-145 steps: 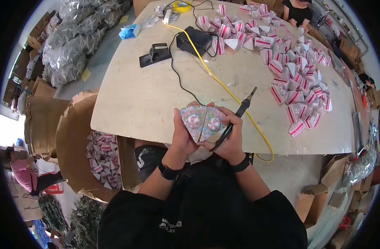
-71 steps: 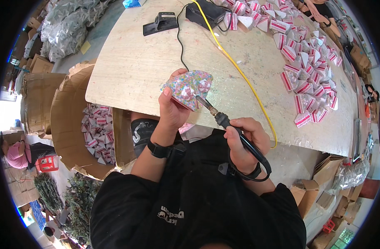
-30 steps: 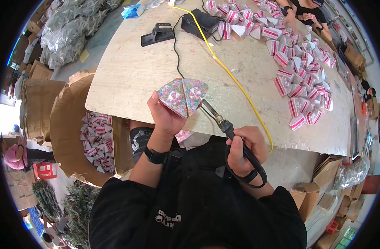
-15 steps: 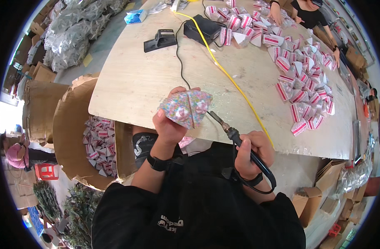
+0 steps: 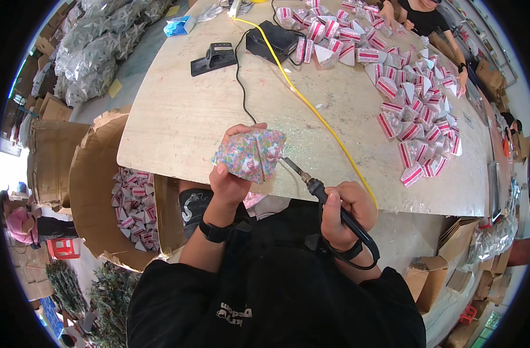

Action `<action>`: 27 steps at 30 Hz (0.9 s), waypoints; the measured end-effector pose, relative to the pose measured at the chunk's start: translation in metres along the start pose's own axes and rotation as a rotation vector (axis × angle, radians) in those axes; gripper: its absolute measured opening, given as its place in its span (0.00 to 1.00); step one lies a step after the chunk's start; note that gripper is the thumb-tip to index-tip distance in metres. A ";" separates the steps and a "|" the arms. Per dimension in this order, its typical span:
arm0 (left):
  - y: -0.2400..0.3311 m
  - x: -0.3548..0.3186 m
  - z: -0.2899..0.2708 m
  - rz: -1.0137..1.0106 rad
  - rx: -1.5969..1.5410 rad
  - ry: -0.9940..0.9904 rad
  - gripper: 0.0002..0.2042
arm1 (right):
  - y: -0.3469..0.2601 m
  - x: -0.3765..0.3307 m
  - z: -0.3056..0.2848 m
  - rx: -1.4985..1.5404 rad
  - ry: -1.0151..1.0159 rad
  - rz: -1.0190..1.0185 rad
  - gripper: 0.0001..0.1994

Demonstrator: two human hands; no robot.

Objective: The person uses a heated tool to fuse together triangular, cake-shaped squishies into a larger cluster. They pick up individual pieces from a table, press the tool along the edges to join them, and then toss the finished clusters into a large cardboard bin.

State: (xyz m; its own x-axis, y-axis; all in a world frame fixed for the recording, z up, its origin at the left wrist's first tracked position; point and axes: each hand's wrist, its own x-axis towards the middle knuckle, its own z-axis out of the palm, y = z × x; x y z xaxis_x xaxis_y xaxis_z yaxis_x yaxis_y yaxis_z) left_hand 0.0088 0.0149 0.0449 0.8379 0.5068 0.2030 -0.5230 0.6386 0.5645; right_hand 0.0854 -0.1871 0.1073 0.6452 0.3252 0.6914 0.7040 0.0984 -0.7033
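Note:
My left hand (image 5: 229, 184) is closed round a wedge-shaped piece covered in multicoloured speckles (image 5: 240, 152), held up over the table's near edge. A dark groove runs across the piece. In my right hand (image 5: 353, 213) is a soldering iron (image 5: 317, 189) with a black handle, gripped with the thumb along it. Its metal tip points up and left, close to the right side of the speckled piece. I cannot tell whether tip and piece touch. The iron's black cord loops below my right hand.
Many pink-and-white wedges (image 5: 418, 133) cover the right of the wooden table (image 5: 178, 116); more fill a cardboard box (image 5: 88, 197) at left. A black iron stand (image 5: 215, 58), a black power unit (image 5: 270, 42) and a yellow cable (image 5: 317, 110) lie ahead. A co-worker's hand (image 5: 386, 14) reaches among the far wedges.
The speckled piece has shifted slightly left with my left hand and turned a little. My right hand and the iron have moved slightly left too. The whole view has shifted a little.

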 end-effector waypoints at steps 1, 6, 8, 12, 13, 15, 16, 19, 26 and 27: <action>0.000 0.002 -0.001 0.025 0.091 -0.026 0.43 | 0.000 0.002 -0.001 -0.002 0.001 0.000 0.04; 0.003 0.001 -0.001 0.069 0.239 -0.069 0.44 | 0.000 0.005 -0.002 -0.045 -0.044 0.040 0.05; 0.009 -0.001 0.000 0.090 0.274 -0.083 0.44 | -0.007 0.005 0.000 -0.072 -0.070 0.069 0.05; 0.008 -0.003 0.004 0.101 0.262 -0.074 0.43 | -0.001 -0.007 -0.004 -0.020 -0.064 0.151 0.04; 0.008 -0.002 0.008 0.098 0.251 -0.059 0.43 | 0.000 -0.007 -0.001 0.037 -0.035 0.176 0.04; 0.011 -0.002 0.009 0.085 0.239 -0.058 0.43 | 0.002 -0.008 -0.001 0.039 -0.042 0.128 0.02; 0.011 0.001 0.011 0.088 0.233 -0.062 0.43 | 0.004 -0.009 -0.002 0.051 -0.048 0.091 0.03; 0.012 0.001 0.014 0.074 0.234 -0.065 0.43 | 0.003 -0.009 -0.003 0.047 -0.062 0.116 0.04; 0.001 0.004 0.017 0.077 0.159 0.000 0.44 | 0.007 -0.004 -0.007 0.017 -0.083 0.129 0.05; 0.000 0.006 0.018 0.060 0.104 0.006 0.43 | 0.009 -0.004 -0.006 0.042 -0.053 0.115 0.05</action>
State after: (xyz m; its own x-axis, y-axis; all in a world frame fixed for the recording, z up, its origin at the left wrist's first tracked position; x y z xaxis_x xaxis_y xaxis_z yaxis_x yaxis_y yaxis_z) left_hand 0.0165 0.0081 0.0605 0.8043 0.5461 0.2343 -0.5531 0.5439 0.6311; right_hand 0.0905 -0.1930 0.0990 0.7039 0.3856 0.5966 0.6122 0.0965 -0.7848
